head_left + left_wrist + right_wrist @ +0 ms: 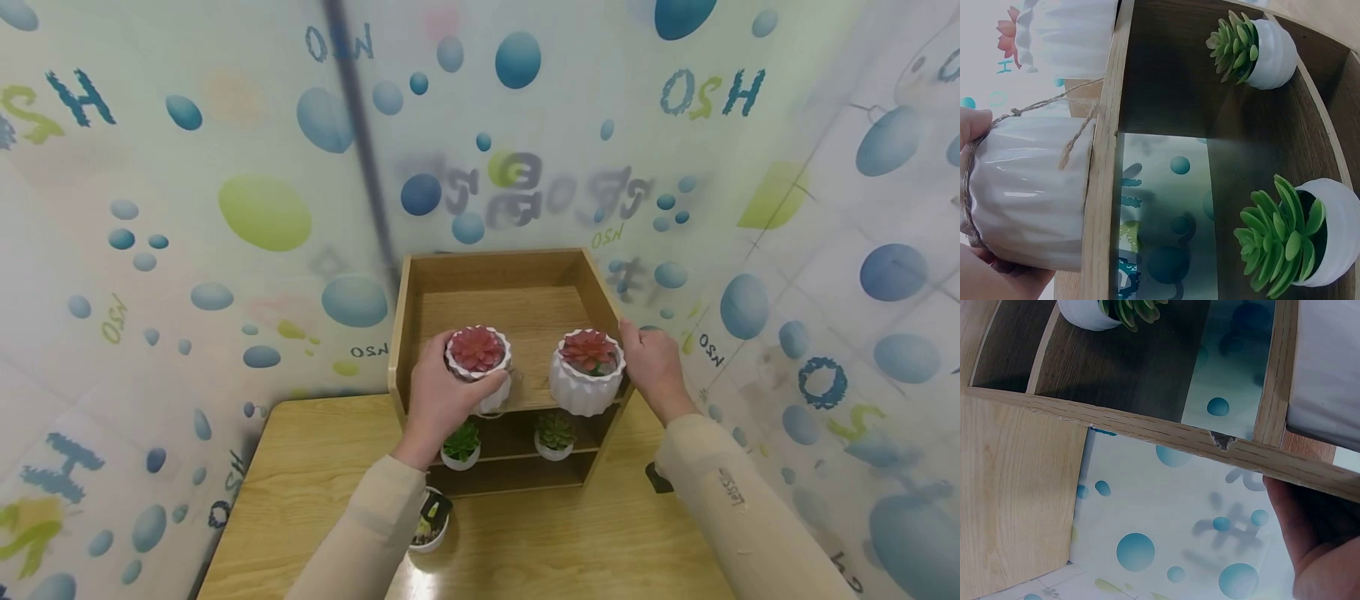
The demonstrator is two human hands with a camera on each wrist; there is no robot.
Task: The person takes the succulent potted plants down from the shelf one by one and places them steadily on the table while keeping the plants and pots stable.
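Observation:
My left hand (442,392) grips a white fluted pot (1035,194) from its left side, thumb across the front and fingers behind. A red succulent (477,348) fills this pot, and twine is tied round it. The pot's base is right at the top board of a wooden shelf unit (487,271). To its right, a matching white pot (587,387) with a red succulent stands by the unit's right side. My right hand (656,367) rests against the outside of that side panel; in the right wrist view its fingertip (1274,487) touches the panel.
Two small white pots with green succulents (1282,234) (1235,47) stand on the shelf below. A white pot with a dark plant (430,521) is on the wooden table (322,467), beside my left sleeve. A small black object (658,477) lies near my right sleeve. Patterned curtains surround the table.

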